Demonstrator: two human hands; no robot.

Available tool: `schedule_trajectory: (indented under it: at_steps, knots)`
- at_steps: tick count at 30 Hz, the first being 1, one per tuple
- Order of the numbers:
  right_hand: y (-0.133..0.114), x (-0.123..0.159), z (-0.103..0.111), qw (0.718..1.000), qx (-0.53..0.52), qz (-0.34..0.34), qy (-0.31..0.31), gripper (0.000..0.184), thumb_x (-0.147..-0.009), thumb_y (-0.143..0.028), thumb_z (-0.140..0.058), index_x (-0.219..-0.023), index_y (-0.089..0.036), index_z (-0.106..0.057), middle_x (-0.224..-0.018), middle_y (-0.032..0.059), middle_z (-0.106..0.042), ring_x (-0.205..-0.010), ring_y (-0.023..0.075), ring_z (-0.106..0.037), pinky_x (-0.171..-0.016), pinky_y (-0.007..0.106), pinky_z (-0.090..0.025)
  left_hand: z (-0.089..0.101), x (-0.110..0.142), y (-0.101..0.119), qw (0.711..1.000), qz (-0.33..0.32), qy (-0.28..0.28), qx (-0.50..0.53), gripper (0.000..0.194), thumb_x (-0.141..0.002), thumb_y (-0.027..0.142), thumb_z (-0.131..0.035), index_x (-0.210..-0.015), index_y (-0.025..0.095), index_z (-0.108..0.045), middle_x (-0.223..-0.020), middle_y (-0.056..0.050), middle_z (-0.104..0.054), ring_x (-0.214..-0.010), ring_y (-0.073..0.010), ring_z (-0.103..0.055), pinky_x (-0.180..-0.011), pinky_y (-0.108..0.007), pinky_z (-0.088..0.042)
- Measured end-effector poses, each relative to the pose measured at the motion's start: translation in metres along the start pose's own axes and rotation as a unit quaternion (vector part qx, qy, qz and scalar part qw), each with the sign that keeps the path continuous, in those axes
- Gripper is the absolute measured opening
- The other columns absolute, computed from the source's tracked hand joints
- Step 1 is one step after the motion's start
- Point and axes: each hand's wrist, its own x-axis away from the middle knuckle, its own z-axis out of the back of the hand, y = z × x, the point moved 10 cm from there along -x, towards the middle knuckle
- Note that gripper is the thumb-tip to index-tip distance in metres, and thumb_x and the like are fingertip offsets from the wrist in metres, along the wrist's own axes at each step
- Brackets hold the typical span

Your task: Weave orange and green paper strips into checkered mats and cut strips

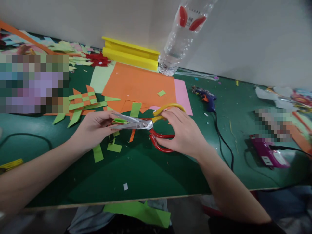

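Note:
My right hand [186, 131] grips scissors [143, 124] with one yellow and one red handle, its fingers and thumb in the loops. The parted blades point left, towards my left hand [94, 128]. Between the thumb and fingers of that hand is a small piece of green paper [119, 121], lying between the blades and partly hidden by them. Small green paper scraps [114, 148] and an orange sliver [132, 135] are on the table below. Left of my hands lies a woven green and orange paper piece [84, 100].
Orange sheets [141, 83] and a pink sheet [182, 94] lie behind my hands. A yellow folded strip [131, 55] and a water bottle [180, 42] stand near the wall. To the right are a blue glue gun [207, 99] with its cord and a purple device [270, 154].

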Motion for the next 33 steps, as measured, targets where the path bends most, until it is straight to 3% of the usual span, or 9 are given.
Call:
schedule_trajectory:
  at_steps: [5, 16, 25, 33]
  knots:
    - [-0.0007, 0.0002, 0.001, 1.0, -0.005, 0.007, 0.005, 0.042, -0.078, -0.036, -0.065, -0.113, -0.014, -0.056, -0.112, 0.0172, -0.066, -0.108, 0.0319, -0.062, -0.086, 0.047, -0.054, 0.0004, 0.0007, -0.003, 1.0, 0.005, 0.003, -0.015, 0.009, -0.064, 0.015, -0.068, -0.069, 0.02, -0.074, -0.085, -0.002, -0.076, -0.072, -0.0123, -0.068, -0.058, -0.019, -0.055]
    - [0.0009, 0.0003, -0.0032, 0.999, -0.038, -0.008, -0.01, 0.042, -0.076, -0.035, -0.067, -0.111, -0.014, -0.055, -0.112, 0.017, -0.065, -0.108, 0.0311, -0.062, -0.089, 0.047, -0.053, -0.0025, -0.0007, 0.0033, 0.999, -0.032, -0.017, -0.003, 0.015, -0.066, 0.012, -0.066, -0.072, 0.022, -0.076, -0.079, 0.0, -0.074, -0.069, -0.0108, -0.065, -0.06, -0.02, -0.054]
    - [0.0011, -0.001, -0.0043, 0.997, -0.077, -0.019, -0.021, 0.042, -0.074, -0.032, -0.067, -0.11, -0.015, -0.055, -0.112, 0.0165, -0.064, -0.11, 0.0312, -0.06, -0.093, 0.048, -0.051, -0.0019, -0.0008, 0.0009, 1.0, -0.015, -0.007, -0.021, 0.011, -0.066, 0.013, -0.067, -0.071, 0.02, -0.075, -0.076, -0.001, -0.073, -0.065, -0.0105, -0.063, -0.053, -0.018, -0.048]
    - [0.0013, -0.0008, -0.0052, 0.994, -0.096, -0.03, -0.031, 0.041, -0.073, -0.03, -0.068, -0.11, -0.018, -0.055, -0.113, 0.0148, -0.065, -0.111, 0.0312, -0.06, -0.092, 0.048, -0.052, -0.0038, 0.001, 0.0035, 1.0, -0.008, -0.016, 0.0, 0.013, -0.066, 0.013, -0.067, -0.072, 0.022, -0.075, -0.081, -0.001, -0.075, -0.069, -0.0133, -0.067, -0.065, -0.025, -0.055]
